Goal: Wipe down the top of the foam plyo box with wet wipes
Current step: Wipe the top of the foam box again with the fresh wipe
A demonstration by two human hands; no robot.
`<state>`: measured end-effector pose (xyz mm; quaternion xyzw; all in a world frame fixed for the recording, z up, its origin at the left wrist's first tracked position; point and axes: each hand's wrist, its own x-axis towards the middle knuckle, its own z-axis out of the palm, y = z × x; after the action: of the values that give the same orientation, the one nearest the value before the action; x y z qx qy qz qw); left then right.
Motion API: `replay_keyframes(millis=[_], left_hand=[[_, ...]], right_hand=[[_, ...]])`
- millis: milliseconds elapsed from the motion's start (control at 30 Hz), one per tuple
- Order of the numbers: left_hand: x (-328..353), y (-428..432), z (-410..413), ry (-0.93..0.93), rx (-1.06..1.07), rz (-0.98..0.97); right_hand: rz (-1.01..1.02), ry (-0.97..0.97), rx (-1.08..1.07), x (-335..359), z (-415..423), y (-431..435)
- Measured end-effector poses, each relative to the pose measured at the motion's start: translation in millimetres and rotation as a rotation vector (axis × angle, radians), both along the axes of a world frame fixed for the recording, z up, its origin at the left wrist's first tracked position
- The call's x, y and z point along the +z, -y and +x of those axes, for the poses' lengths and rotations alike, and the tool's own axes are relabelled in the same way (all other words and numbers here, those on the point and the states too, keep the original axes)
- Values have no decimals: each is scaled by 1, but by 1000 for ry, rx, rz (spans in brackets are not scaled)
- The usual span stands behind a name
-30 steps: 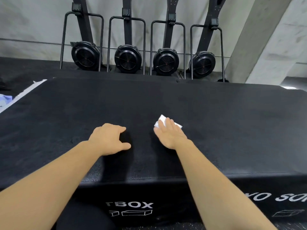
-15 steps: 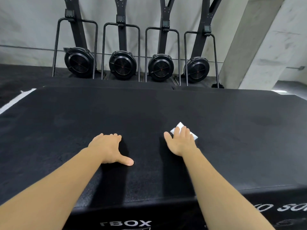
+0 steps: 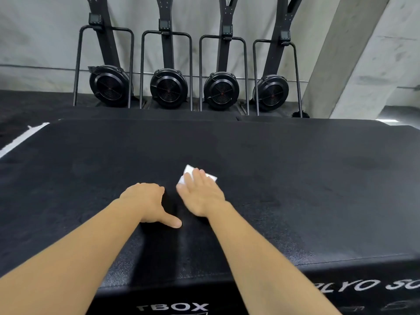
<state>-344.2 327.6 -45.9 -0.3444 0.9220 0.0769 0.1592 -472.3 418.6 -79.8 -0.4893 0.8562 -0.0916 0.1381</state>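
The black foam plyo box (image 3: 295, 178) fills the lower view, its textured top facing me. My right hand (image 3: 201, 195) lies flat with straight fingers pressing a folded white wet wipe (image 3: 189, 172) onto the middle of the top; only the wipe's far corners show past the fingers. My left hand (image 3: 147, 201) rests on the top just left of it, fingers bent under at the knuckles, thumb stretched out toward the right hand, nothing in it.
Several black ski-trainer machines with round flywheels (image 3: 168, 87) stand against the grey wall behind the box. A concrete pillar (image 3: 354, 60) rises at the right. A white floor line (image 3: 20, 139) shows at the far left. White lettering (image 3: 172, 306) marks the box's front face.
My right hand has slid the wipe leftward across the top, ending close beside my left hand. The left hand stayed roughly in place with its thumb extended.
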Motion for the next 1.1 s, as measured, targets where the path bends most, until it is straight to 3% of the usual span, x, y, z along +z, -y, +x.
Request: replay_keyframes(millis=[367, 600, 733, 867, 967, 1100], left_hand=[[-2, 1, 2, -9, 11, 40], [-2, 4, 1, -7, 32, 71], [-4, 3, 1, -24, 27, 55], [-6, 3, 4, -110, 16, 83], [-8, 2, 8, -129, 15, 121], [-5, 1, 6, -51, 1, 62]], right_hand=[[102, -124, -394, 3, -119, -74], [89, -126, -535, 0, -76, -30], [113, -112, -406, 0, -20, 11], [47, -24, -110, 3, 25, 46], [44, 126, 44, 12, 20, 49], [24, 96, 53, 14, -15, 35]])
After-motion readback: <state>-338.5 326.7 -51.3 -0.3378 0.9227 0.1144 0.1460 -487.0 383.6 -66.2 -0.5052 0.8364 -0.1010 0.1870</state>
